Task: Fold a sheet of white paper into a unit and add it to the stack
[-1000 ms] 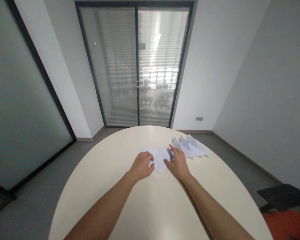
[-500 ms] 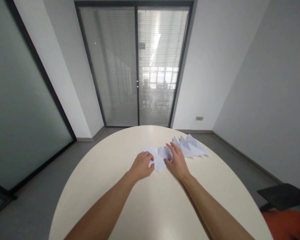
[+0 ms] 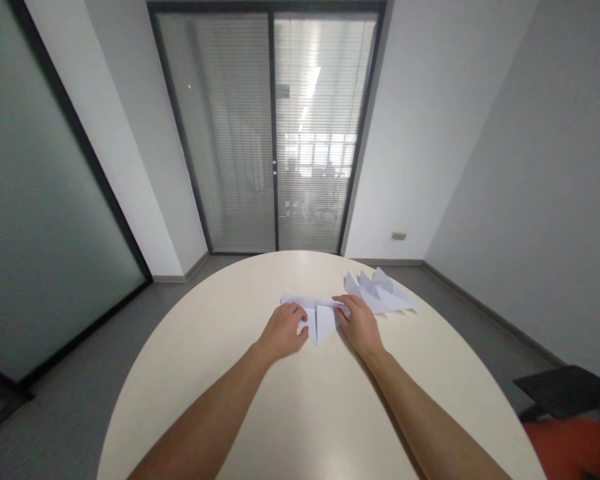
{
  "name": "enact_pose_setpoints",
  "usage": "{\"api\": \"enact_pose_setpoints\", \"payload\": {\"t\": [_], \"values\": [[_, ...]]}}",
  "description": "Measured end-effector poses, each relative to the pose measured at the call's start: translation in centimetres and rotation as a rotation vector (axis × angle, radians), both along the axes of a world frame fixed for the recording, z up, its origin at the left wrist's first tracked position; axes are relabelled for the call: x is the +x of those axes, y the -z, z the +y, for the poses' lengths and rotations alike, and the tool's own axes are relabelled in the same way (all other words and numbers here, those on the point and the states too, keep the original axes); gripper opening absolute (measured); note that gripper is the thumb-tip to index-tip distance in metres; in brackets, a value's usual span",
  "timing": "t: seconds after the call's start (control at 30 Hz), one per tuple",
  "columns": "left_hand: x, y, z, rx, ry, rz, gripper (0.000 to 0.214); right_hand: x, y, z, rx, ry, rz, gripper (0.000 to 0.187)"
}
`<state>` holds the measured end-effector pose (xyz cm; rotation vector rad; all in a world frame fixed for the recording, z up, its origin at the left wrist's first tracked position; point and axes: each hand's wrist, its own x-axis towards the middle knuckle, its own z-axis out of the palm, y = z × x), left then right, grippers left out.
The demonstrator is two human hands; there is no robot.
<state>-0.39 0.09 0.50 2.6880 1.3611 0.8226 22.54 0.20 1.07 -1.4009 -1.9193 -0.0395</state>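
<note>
A white sheet of paper (image 3: pixel 321 317), folded into a downward point, lies on the round cream table (image 3: pixel 300 413). My left hand (image 3: pixel 283 331) presses its left part down with curled fingers. My right hand (image 3: pixel 361 323) rests on its right side, fingers laid along the upper folded edge. Both hands touch the paper flat on the table.
A pile of folded white paper planes (image 3: pixel 380 293) lies just beyond my right hand. A dark chair with a red seat (image 3: pixel 570 413) stands at the lower right. Glass doors with blinds (image 3: pixel 275 133) are behind the table.
My right hand folded the paper's right flap over toward the middle and now presses it flat. My left hand has stayed in place.
</note>
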Motion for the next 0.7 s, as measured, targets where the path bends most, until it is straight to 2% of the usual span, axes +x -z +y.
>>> {"api": "enact_pose_setpoints", "payload": {"t": [0.13, 0.27, 0.53, 0.7], "values": [[0.0, 0.1, 0.0, 0.009, 0.006, -0.006, 0.013, 0.1, 0.2, 0.1, -0.105, 0.039, 0.0, 0.03], [-0.1, 0.0, -0.1, 0.008, 0.023, -0.021, 0.015, -0.2, -0.1, -0.1, -0.17, 0.007, -0.091, 0.026], [0.0, -0.4, -0.2, -0.031, 0.034, -0.01, 0.015, -0.3, -0.4, -0.4, -0.154, 0.025, -0.174, 0.02], [0.1, -1.1, -0.5, 0.028, 0.088, 0.004, 0.016, -0.5, -0.4, -0.4, -0.12, -0.053, -0.213, 0.019]]}}
